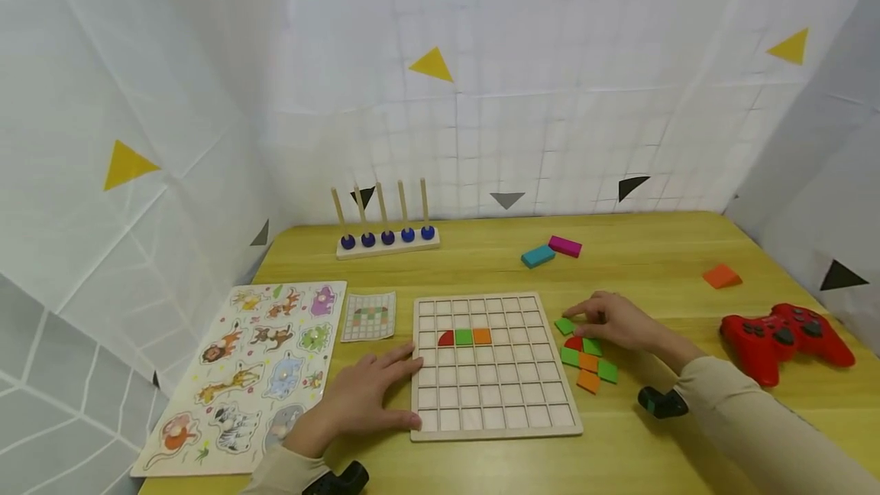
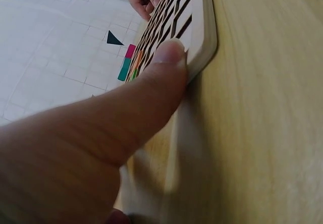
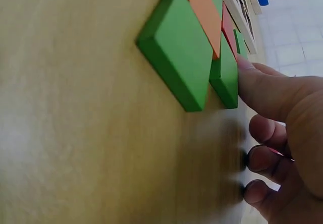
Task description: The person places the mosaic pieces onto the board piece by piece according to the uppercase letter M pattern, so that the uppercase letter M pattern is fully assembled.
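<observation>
The spread left hand [image 1: 369,396] touches the wooden grid board [image 1: 491,396]. The right hand [image 1: 616,321] has a green tile [image 1: 564,326] at its fingertips; whether pinched, I cannot tell.

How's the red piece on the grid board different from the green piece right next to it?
The red piece has a curved edge, but the green piece is square. The red piece is at the row's left end, while the green piece sits between the red piece and the orange piece. Both lie in the same row on the grid board.
</observation>
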{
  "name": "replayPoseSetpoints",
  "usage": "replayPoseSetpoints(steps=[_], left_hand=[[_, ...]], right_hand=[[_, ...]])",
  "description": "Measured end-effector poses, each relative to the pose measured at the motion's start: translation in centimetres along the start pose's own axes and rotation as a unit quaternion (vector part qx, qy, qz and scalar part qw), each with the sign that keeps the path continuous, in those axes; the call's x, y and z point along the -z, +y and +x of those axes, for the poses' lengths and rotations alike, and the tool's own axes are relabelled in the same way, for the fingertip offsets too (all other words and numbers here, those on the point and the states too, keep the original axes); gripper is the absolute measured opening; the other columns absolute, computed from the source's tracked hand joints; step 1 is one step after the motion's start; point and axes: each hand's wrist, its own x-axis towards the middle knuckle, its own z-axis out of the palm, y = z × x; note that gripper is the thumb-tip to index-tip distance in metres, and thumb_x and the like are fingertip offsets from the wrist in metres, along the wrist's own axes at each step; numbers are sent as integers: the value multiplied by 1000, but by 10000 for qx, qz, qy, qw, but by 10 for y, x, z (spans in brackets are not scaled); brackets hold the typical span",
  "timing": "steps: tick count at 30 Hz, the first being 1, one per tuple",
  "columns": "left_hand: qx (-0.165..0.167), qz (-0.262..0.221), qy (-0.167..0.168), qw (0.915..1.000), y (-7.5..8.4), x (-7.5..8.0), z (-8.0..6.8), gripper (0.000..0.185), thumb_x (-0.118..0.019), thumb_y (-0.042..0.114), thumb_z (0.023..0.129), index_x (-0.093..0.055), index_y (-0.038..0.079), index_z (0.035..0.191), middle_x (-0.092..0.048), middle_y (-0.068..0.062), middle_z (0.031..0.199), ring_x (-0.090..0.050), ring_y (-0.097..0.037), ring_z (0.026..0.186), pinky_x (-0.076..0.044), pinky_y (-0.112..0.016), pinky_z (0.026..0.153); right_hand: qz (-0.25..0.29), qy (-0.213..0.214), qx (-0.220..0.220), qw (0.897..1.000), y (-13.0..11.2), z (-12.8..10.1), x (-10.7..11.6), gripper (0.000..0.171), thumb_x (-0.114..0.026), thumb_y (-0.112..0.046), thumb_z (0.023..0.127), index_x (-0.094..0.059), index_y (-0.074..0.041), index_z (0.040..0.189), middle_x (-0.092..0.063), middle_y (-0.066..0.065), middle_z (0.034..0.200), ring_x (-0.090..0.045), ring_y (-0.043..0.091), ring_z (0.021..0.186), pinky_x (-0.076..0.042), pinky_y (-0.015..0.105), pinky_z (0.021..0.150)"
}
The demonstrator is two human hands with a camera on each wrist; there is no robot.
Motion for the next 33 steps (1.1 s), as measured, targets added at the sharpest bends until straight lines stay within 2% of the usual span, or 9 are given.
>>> replayPoseSetpoints(steps=[6, 14, 19, 26, 33], left_hand=[[5, 17, 14, 10000, 1, 0, -1, 81, -63, 72, 79, -45, 32, 148, -34, 5, 161, -54, -28, 120, -48, -41, 79], [-2, -2, -18, 10000, 0, -1, 0, 81, -62, 72, 80, -44, 32, 149, -33, 5, 162, -52, -30, 124, -49, -46, 83], [-2, 33, -40, 10000, -1, -2, 1, 81, -63, 72, 80, -45, 33, 148, -33, 5, 161, -52, -30, 125, -48, -46, 80], [-26, 80, -85, 9999, -1, -3, 3, 81, -61, 73, 81, -43, 33, 149, -31, 5, 162, -51, -29, 126, -48, -47, 86], [23, 105, -64, 9999, 1, 0, 1, 82, -63, 72, 80, -44, 32, 149, -33, 4, 162, -52, -31, 126, -49, -47, 82]], right_hand=[[-22, 149, 211, 9997, 0, -3, -1, 23, -71, -20, 90, -73, -9, 110, -53, -7, 80, -42, 2, 72, -35, 22, 64], [276, 315, -3, 9991, -8, -3, -3, 23, -69, -24, 93, -70, -8, 109, -52, -5, 80, -44, 4, 72, -36, 22, 62], [394, 489, 292, 9976, -17, -1, -8, 21, -73, -21, 89, -70, -7, 104, -50, -5, 79, -44, 2, 70, -39, 20, 61], [565, 367, 363, 9971, -36, 5, -17, 18, -74, -22, 88, -69, -11, 102, -47, -6, 79, -43, 3, 69, -37, 22, 59], [630, 274, 656, 9955, -55, 18, -30, 17, -74, -22, 88, -72, -11, 100, -49, -7, 76, -42, 1, 67, -37, 20, 58]])
